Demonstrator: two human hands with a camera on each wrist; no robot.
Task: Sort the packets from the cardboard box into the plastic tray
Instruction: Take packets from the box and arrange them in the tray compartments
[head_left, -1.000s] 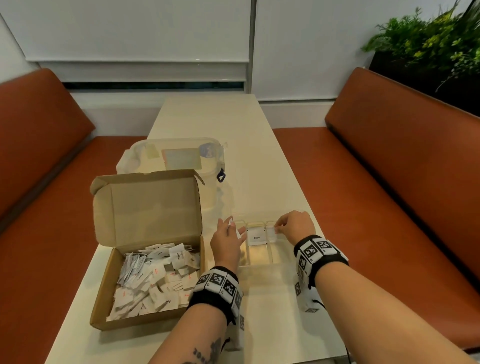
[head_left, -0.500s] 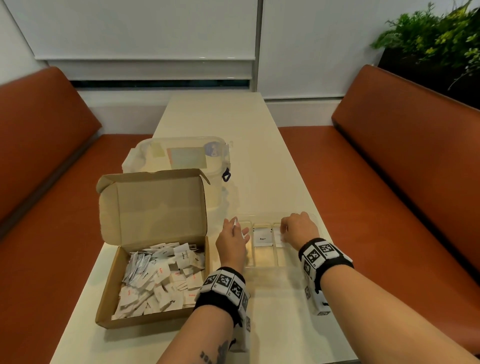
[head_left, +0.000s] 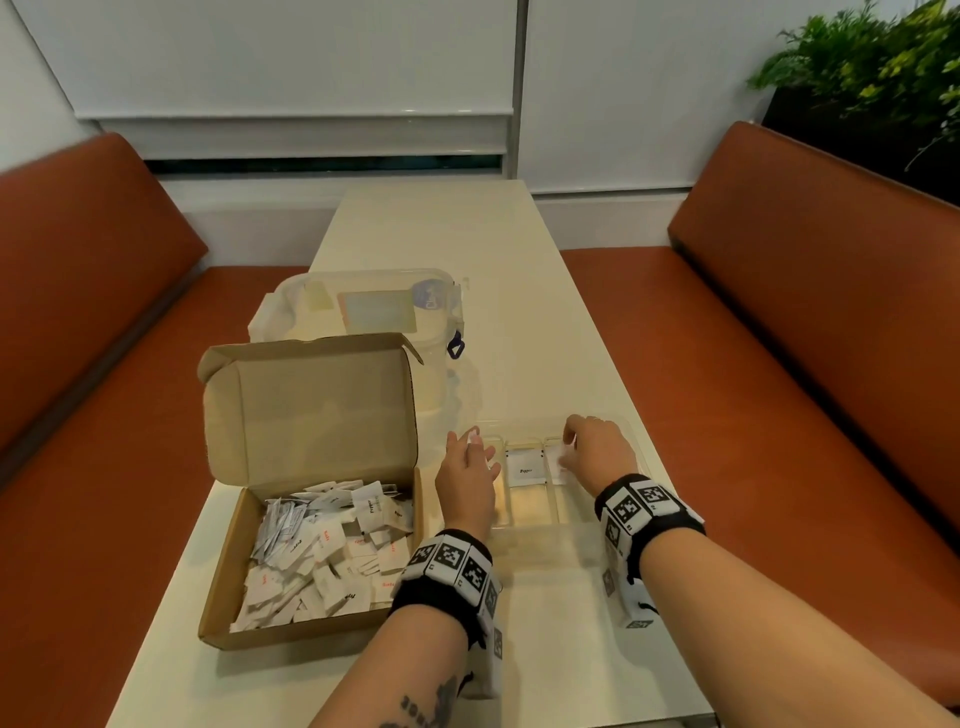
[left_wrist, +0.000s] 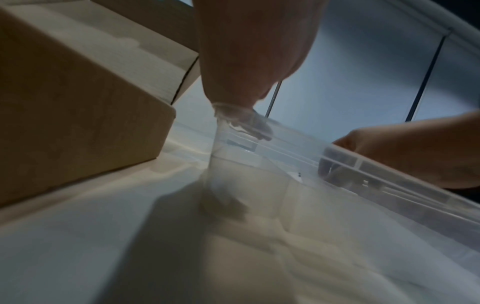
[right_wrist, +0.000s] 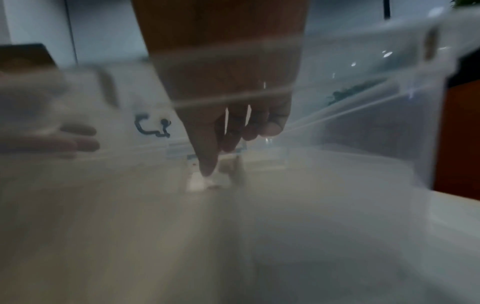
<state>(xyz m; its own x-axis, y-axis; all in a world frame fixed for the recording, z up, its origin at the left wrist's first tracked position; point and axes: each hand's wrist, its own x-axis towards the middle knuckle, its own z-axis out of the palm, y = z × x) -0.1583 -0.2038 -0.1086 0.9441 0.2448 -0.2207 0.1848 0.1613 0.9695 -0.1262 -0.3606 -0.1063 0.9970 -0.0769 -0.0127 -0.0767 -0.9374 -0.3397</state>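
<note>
You have barely begun: one packet (head_left: 525, 467) lies in the plastic tray (head_left: 540, 525), right of the full cardboard box (head_left: 291, 631). Your right hand (head_left: 597, 454) pinches another packet there; your left hand (head_left: 467, 475) hangs relaxed.

Over the last second my left hand (head_left: 467, 480) slid a little forward along the left side of the plastic tray (head_left: 530, 522), its fingers spread over the left compartment. My right hand (head_left: 597, 449) shifted slightly over the right compartment, one fingertip (right_wrist: 207, 172) pressing a white packet (right_wrist: 205, 182) down. The head view also drifted to the left.
</note>
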